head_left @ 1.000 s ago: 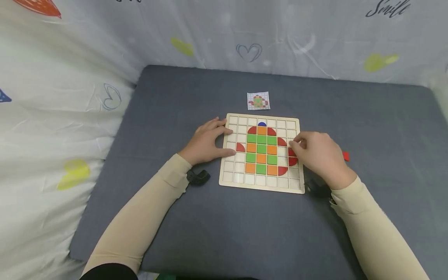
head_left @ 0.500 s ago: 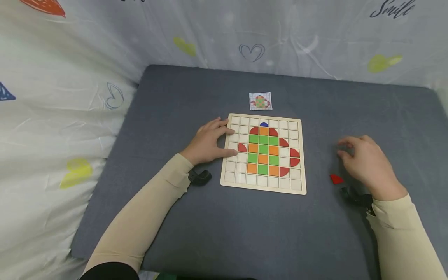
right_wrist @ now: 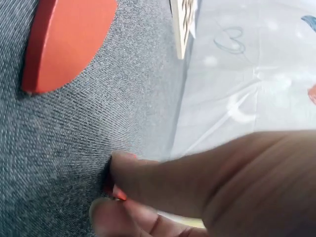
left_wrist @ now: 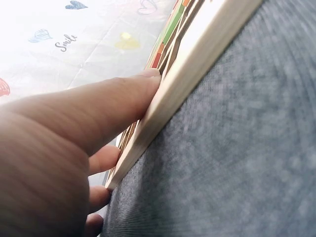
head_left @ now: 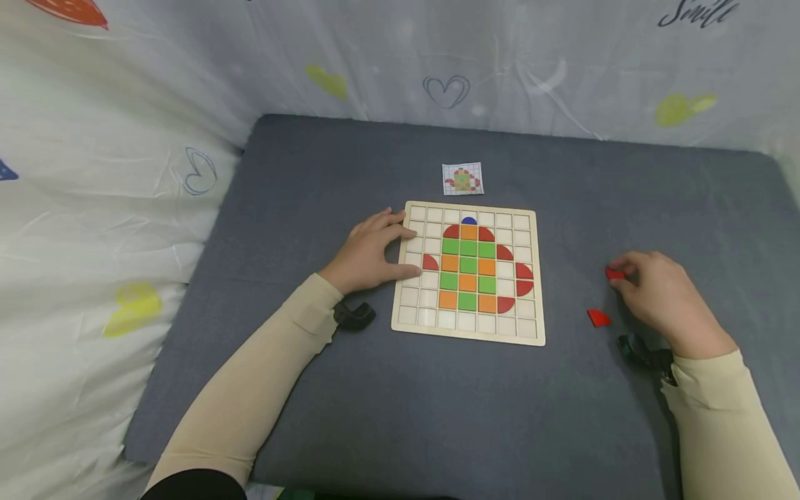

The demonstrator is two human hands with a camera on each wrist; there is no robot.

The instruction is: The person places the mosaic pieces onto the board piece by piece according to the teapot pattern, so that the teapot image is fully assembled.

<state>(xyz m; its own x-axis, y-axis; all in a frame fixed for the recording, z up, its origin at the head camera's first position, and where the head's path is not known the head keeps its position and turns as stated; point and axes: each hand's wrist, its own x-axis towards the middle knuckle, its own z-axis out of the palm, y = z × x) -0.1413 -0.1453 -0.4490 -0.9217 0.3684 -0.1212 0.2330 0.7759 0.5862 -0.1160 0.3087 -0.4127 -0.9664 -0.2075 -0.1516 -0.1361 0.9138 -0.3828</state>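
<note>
My left hand (head_left: 365,253) rests on the left edge of a square wooden grid board (head_left: 469,336), its thumb and fingers spread over the rim. Orange and green square tiles, red quarter-circles and a blue half-circle (head_left: 469,221) sit in the board's cells. Right of the board, my right hand (head_left: 669,295) pinches a red quarter-circle tile (head_left: 615,274) between thumb and fingers at the table surface. In the right wrist view that tile (right_wrist: 119,193) is mostly hidden by the fingers. Another red quarter-circle tile (head_left: 598,318) lies loose on the cloth, nearer the body.
A small printed card (head_left: 463,179) with a coloured grid pattern lies just behind the board. The grey cloth-covered table (head_left: 400,403) meets a pale printed curtain (head_left: 387,55) at the back and left. Black wrist cameras sit by both wrists.
My right hand has left the board's right side, moved right and taken hold of a red quarter-circle tile. My left hand stays on the board's edge.
</note>
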